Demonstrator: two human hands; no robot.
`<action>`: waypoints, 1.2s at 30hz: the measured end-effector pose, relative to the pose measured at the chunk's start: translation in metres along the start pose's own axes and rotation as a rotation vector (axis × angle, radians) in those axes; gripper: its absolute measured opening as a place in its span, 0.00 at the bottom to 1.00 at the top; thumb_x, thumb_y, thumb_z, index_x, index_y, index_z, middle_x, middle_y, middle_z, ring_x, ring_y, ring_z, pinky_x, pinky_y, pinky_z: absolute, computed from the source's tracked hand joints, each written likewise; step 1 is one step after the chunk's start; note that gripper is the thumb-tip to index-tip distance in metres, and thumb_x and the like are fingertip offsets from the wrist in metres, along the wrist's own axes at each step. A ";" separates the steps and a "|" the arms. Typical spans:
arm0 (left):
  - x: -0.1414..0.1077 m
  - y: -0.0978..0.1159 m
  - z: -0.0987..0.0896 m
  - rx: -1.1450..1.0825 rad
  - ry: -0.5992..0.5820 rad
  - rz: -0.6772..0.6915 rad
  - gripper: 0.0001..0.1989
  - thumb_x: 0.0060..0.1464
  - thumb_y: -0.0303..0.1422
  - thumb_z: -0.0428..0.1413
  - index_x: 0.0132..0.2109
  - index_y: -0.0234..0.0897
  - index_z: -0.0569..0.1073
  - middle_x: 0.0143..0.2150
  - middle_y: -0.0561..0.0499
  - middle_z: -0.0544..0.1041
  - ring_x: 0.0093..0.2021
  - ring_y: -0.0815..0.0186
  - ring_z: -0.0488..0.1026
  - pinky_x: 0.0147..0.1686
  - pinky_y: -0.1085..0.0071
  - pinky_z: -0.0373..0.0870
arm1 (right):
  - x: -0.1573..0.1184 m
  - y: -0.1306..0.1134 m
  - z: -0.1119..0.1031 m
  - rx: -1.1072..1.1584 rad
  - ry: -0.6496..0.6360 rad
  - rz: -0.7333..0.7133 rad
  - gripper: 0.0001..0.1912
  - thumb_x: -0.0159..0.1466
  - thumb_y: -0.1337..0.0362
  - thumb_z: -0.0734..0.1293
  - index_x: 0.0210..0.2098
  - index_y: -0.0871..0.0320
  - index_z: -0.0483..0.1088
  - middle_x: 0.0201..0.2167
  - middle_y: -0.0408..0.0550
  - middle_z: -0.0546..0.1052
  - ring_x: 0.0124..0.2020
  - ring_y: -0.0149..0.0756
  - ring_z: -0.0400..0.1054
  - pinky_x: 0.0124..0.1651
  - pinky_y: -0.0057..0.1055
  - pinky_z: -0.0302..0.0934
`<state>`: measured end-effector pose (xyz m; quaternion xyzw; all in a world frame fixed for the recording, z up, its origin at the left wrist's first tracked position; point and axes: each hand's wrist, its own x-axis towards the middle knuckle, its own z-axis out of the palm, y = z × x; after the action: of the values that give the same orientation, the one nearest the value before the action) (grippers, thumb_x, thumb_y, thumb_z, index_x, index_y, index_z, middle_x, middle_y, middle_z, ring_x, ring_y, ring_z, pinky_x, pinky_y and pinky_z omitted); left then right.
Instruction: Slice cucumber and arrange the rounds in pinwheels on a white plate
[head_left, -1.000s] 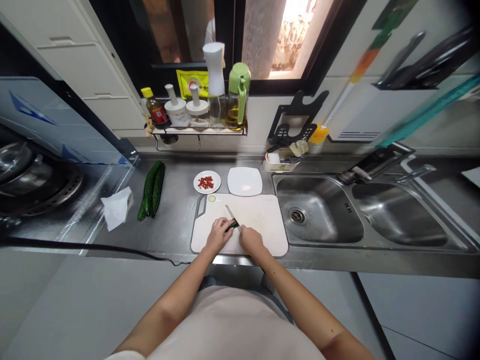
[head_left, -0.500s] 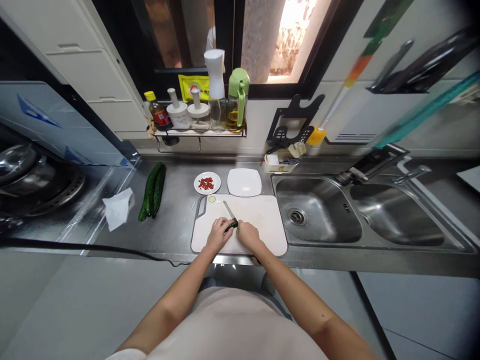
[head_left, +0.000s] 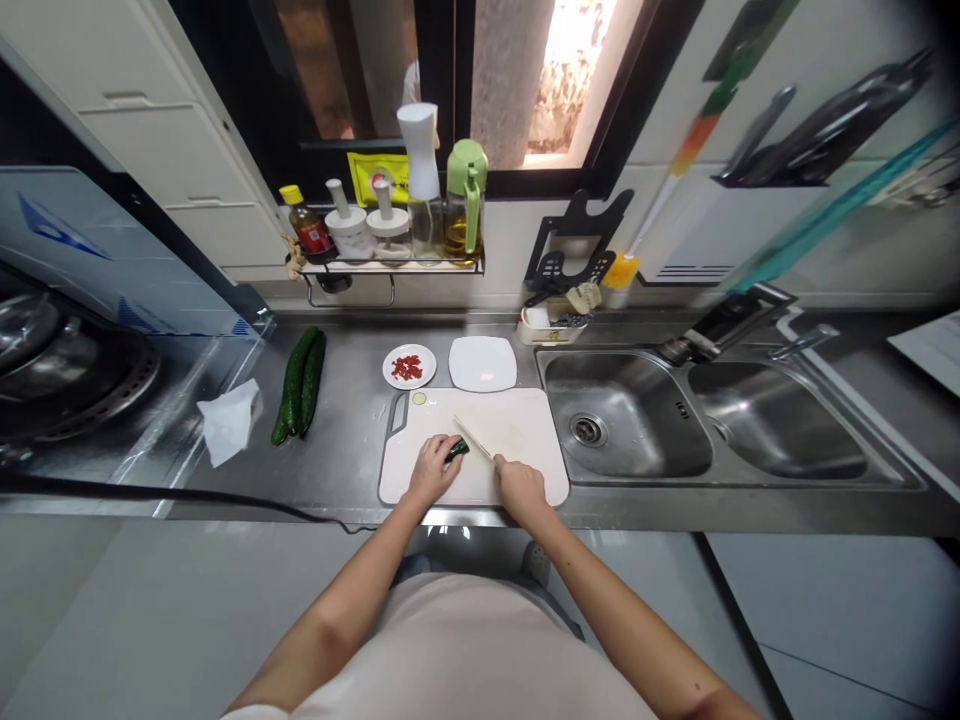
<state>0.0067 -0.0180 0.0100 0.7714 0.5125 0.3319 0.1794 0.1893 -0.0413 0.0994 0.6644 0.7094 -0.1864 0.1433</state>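
Note:
On the white cutting board (head_left: 525, 430), my left hand (head_left: 433, 470) is closed around a short piece of dark green cucumber (head_left: 457, 450), pressing it against the board. My right hand (head_left: 520, 487) grips the handle of a knife (head_left: 473, 436). The blade slants up and to the left, just right of the cucumber piece and apart from it. One pale round cucumber slice (head_left: 419, 398) lies near the board's upper left corner. My fingers hide part of the cucumber piece and the knife's handle.
Behind the board stand a small plate of red pieces (head_left: 407, 367) and a white square plate (head_left: 483, 363). Whole cucumbers (head_left: 298, 388) and a crumpled white paper (head_left: 229, 421) lie to the left. A double sink (head_left: 630, 420) adjoins on the right. Above hangs a condiment rack (head_left: 397, 266).
My right hand has moved right with the knife, drawing the blade away from the cucumber piece. My left hand stays on the piece. The whole view has shifted slightly.

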 end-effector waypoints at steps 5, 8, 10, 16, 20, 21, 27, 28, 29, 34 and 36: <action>-0.001 0.002 -0.003 -0.055 0.044 -0.013 0.15 0.58 0.33 0.50 0.52 0.38 0.67 0.47 0.44 0.70 0.50 0.61 0.66 0.50 0.61 0.65 | -0.005 0.006 -0.001 -0.051 0.133 0.010 0.18 0.69 0.64 0.51 0.55 0.52 0.62 0.39 0.54 0.74 0.41 0.38 0.69 0.41 0.31 0.53; -0.005 0.002 -0.004 -0.073 0.094 -0.046 0.12 0.59 0.32 0.48 0.50 0.38 0.67 0.46 0.45 0.70 0.49 0.61 0.67 0.50 0.61 0.66 | -0.006 0.009 -0.002 -0.052 0.173 0.019 0.19 0.68 0.63 0.53 0.58 0.52 0.60 0.41 0.54 0.74 0.43 0.39 0.68 0.42 0.32 0.52; -0.008 0.000 -0.003 -0.083 0.148 -0.094 0.11 0.60 0.32 0.47 0.49 0.38 0.67 0.45 0.45 0.71 0.48 0.62 0.67 0.49 0.62 0.66 | -0.006 0.010 -0.002 -0.048 0.186 0.020 0.20 0.67 0.63 0.55 0.59 0.51 0.60 0.41 0.54 0.73 0.43 0.40 0.67 0.43 0.32 0.51; -0.012 0.002 -0.007 -0.076 0.272 -0.199 0.12 0.62 0.32 0.43 0.49 0.38 0.66 0.44 0.44 0.70 0.47 0.61 0.67 0.49 0.62 0.65 | -0.007 0.012 -0.002 -0.050 0.182 0.004 0.22 0.67 0.62 0.57 0.60 0.51 0.59 0.42 0.55 0.73 0.44 0.40 0.66 0.44 0.33 0.50; 0.000 0.024 -0.025 0.034 0.277 -0.162 0.14 0.61 0.34 0.46 0.52 0.38 0.67 0.48 0.42 0.68 0.52 0.57 0.64 0.52 0.58 0.61 | -0.007 0.012 -0.001 -0.058 0.202 -0.031 0.21 0.67 0.61 0.57 0.59 0.51 0.61 0.42 0.53 0.73 0.43 0.40 0.65 0.43 0.33 0.49; 0.005 0.031 -0.032 0.062 0.221 -0.130 0.15 0.60 0.34 0.48 0.52 0.40 0.69 0.49 0.43 0.68 0.52 0.57 0.64 0.52 0.57 0.60 | -0.007 0.012 -0.001 -0.058 0.209 -0.038 0.21 0.67 0.61 0.56 0.59 0.51 0.61 0.41 0.53 0.73 0.43 0.40 0.65 0.43 0.33 0.49; 0.041 0.061 -0.069 0.172 0.020 -0.015 0.19 0.57 0.36 0.51 0.55 0.47 0.69 0.57 0.46 0.66 0.56 0.53 0.61 0.55 0.52 0.53 | -0.010 0.013 -0.005 -0.092 0.229 -0.099 0.21 0.67 0.62 0.56 0.59 0.50 0.61 0.40 0.53 0.73 0.42 0.40 0.64 0.43 0.33 0.48; 0.045 0.062 -0.071 0.156 -0.064 0.019 0.19 0.57 0.38 0.52 0.55 0.47 0.69 0.54 0.46 0.69 0.54 0.55 0.63 0.54 0.54 0.55 | -0.010 0.013 -0.006 -0.102 0.232 -0.126 0.21 0.67 0.63 0.57 0.59 0.50 0.61 0.40 0.53 0.73 0.43 0.40 0.63 0.43 0.33 0.47; 0.049 0.062 -0.071 0.138 -0.149 0.044 0.18 0.56 0.38 0.52 0.54 0.47 0.70 0.51 0.47 0.72 0.51 0.56 0.66 0.52 0.57 0.58 | -0.011 0.012 -0.007 -0.111 0.238 -0.156 0.22 0.66 0.63 0.57 0.59 0.50 0.62 0.40 0.53 0.73 0.43 0.41 0.63 0.43 0.33 0.47; 0.056 0.052 -0.068 0.056 -0.406 0.008 0.08 0.52 0.35 0.55 0.40 0.43 0.75 0.36 0.52 0.76 0.37 0.63 0.71 0.39 0.69 0.63 | -0.011 0.007 -0.007 -0.135 0.279 -0.257 0.21 0.65 0.62 0.59 0.58 0.51 0.63 0.37 0.52 0.73 0.41 0.41 0.62 0.41 0.34 0.46; 0.057 0.046 -0.068 0.017 -0.431 -0.049 0.07 0.51 0.34 0.56 0.39 0.42 0.73 0.34 0.53 0.75 0.34 0.65 0.70 0.35 0.71 0.63 | -0.010 0.006 -0.005 -0.134 0.299 -0.271 0.20 0.65 0.62 0.59 0.57 0.51 0.64 0.36 0.51 0.73 0.40 0.40 0.62 0.41 0.34 0.46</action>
<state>0.0048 0.0110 0.1057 0.8132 0.4837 0.1507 0.2864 0.1962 -0.0477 0.1084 0.5723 0.8164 -0.0555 0.0540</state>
